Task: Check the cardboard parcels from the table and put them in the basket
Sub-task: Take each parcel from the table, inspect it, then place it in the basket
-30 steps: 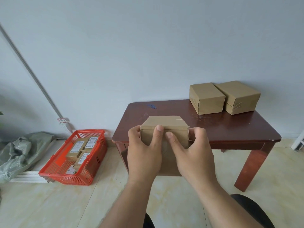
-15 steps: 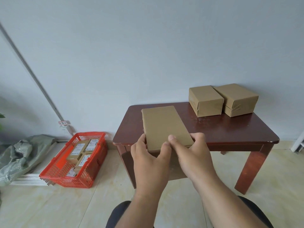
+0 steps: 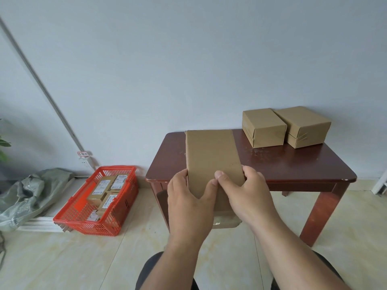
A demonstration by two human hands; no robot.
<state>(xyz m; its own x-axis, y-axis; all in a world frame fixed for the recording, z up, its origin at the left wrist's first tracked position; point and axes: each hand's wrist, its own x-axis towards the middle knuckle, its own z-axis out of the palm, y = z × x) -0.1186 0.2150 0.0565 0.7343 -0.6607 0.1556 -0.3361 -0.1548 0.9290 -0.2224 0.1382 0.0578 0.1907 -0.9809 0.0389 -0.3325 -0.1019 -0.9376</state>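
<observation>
I am looking at the red plastic mesh basket (image 3: 117, 216) sitting on the tiled floor (image 3: 62, 258) to the left of the dark reddish-brown wooden desk (image 3: 293, 168). It is holding several small brown cardboard parcels with white printed labels (image 3: 105, 190) facing up; I am not able to count them exactly, and the label text is too small to read.

My left hand (image 3: 188, 204) and right hand (image 3: 249, 195) are both gripping the near end of a long flat brown cardboard parcel (image 3: 212, 155), thumbs lying on its top face and nearly touching each other, fingers wrapping under it out of sight. I am holding the parcel in the air in front of the desk's near left part. Its long axis is running away from me toward the wall (image 3: 188, 59), the broad face tilting up to the camera. Its near end is hiding behind my hands.

Two box-shaped brown cardboard parcels (image 3: 263, 127) are sitting side by side, touching, on the desk's far right corner. A crumpled grey-green sack (image 3: 27, 189) is lying at the left edge, partly cut off.
</observation>
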